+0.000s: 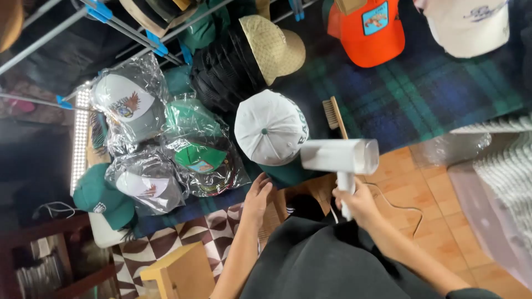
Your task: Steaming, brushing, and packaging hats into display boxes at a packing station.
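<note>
Head camera looks straight down on the right hand [359,202], which is closed around the handle of a white handheld steamer [341,157]; its boxy head sits just above the fist and points left, and its thin cord [400,207] trails away to the right over the orange tiled floor [421,182]. Right at the steamer's nozzle lies a white cap with a green brim [270,130], crown up. The left hand [258,195] sits just left of the grip, fingers loosely spread and resting at that cap's green brim; it steadies rather than clasps, so it reads as open.

As a judgement: work on this cap seems to be in hand, not finished, with the nozzle beside the crown and no steam to be made out. Further left of the grip, several caps lie wrapped in clear plastic bags [166,144], which suggests those are dealt with, while a bare green cap [102,196] beyond them and the orange cap [370,30] and white cap [468,25] far above may be left.

A wooden brush [334,115] lies just above the steamer on the plaid blanket [421,94]. Both forearms reach forward and up from a dark lap, the right wrist bent to keep the steamer level.
</note>
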